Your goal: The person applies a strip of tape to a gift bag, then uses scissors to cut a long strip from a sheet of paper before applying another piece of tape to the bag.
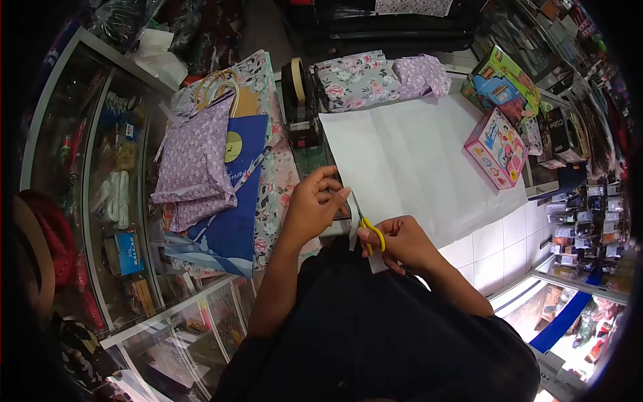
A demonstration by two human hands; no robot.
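Note:
A large sheet of white paper (415, 154) lies over the glass counter and hangs past its front edge. My right hand (405, 242) is closed round the handles of yellow scissors (377, 236). Their blades point away from me along the left edge of the paper, and a narrow strip (378, 262) of white hangs below the handles. At that same left edge my left hand (313, 206) has thumb and fingers bent together on the paper, just left of the blades. The fingertips partly hide what they pinch.
A tape dispenser (299, 100) and floral-wrapped parcels (358, 80) stand behind the paper. At right sit a pink toy box (497, 149) and a green box (506, 77). Left are a purple floral parcel (197, 157), a blue bag (244, 194) and a glass cabinet (94, 134).

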